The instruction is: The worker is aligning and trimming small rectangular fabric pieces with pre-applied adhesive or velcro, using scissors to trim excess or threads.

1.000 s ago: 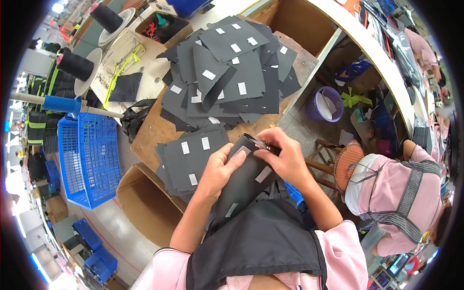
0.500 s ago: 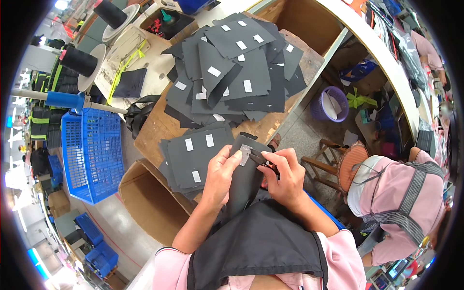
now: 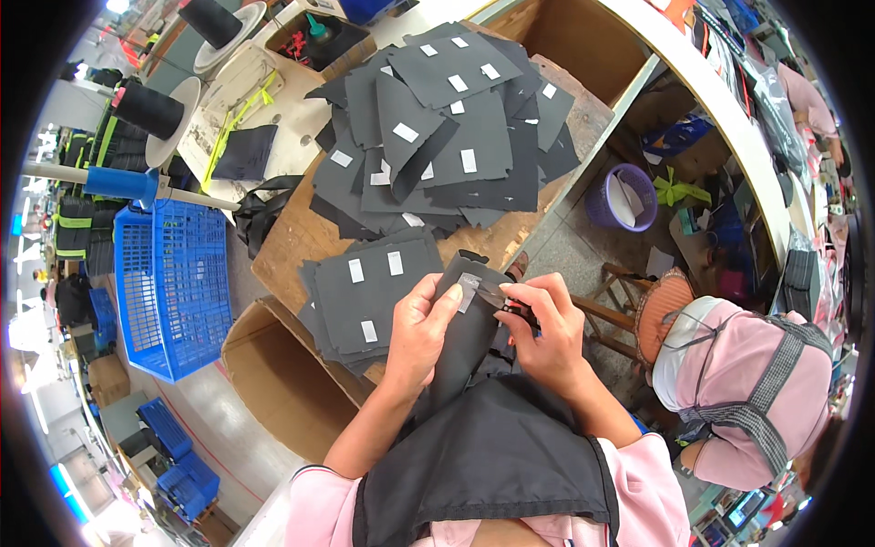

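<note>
A dark grey fabric piece (image 3: 460,342) stands lengthwise between both hands, above the lap. Left hand (image 3: 416,330) grips its left edge; right hand (image 3: 547,333) fingers pinch its small white label (image 3: 468,283).

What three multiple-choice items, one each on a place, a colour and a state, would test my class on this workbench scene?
1. Where is the blue plastic basket?
A. left of the wooden table
B. on top of the fabric pile
C. under the purple bucket

2. What colour are the small labels on the dark fabric pieces?
A. red
B. white
C. green

3. How is the dark fabric piece nearest the person held?
A. flat on the table, untouched
B. in one hand only
C. between both hands

Answers:
1 A, the basket stands beside the table's left edge.
2 B, each piece carries pale white tags.
3 C, the left hand and right hand both grip it.
</note>
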### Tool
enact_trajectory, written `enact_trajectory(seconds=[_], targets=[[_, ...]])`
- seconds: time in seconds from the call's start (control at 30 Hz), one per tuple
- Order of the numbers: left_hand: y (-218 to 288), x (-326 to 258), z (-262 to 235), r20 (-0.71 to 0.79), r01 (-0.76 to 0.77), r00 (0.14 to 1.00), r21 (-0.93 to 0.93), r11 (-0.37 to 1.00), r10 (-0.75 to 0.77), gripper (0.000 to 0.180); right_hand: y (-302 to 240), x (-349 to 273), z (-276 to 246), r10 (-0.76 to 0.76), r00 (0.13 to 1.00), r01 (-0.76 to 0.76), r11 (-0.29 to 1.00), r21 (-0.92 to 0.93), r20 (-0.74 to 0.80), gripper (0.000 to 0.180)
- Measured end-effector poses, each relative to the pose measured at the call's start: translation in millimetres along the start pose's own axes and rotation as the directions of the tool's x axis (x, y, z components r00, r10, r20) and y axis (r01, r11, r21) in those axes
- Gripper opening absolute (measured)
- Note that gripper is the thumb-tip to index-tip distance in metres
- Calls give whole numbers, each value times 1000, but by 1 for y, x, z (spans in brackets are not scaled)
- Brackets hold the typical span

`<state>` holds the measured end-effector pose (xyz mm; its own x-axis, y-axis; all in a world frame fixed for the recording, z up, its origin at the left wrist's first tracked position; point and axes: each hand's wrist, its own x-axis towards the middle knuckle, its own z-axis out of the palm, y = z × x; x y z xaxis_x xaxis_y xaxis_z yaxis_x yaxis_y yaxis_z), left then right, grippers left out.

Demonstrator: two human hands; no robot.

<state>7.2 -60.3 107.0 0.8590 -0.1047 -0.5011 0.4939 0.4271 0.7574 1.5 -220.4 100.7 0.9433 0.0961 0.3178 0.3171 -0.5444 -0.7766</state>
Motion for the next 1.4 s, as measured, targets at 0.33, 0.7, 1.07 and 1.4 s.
enact_trajectory(seconds=[0.33,0.7,1.07,1.4], targets=[[-5,0,-8,9,-3,1000,3,1000,3,16,8,8,-5,-159,981,168,983,-77,112,28],[-4,-1,-12,21,-28,999,51,998,27,14,3,11,-7,-95,991,100,994,-52,93,25],[-17,12,-21,67,46,997,-73,996,-41,14,29,8,-12,447,592,-792,477,381,671,28],[-8,1,-33,131,237,960,78,968,-246,51,8,3,-2,443,808,-588,634,502,387,10]])
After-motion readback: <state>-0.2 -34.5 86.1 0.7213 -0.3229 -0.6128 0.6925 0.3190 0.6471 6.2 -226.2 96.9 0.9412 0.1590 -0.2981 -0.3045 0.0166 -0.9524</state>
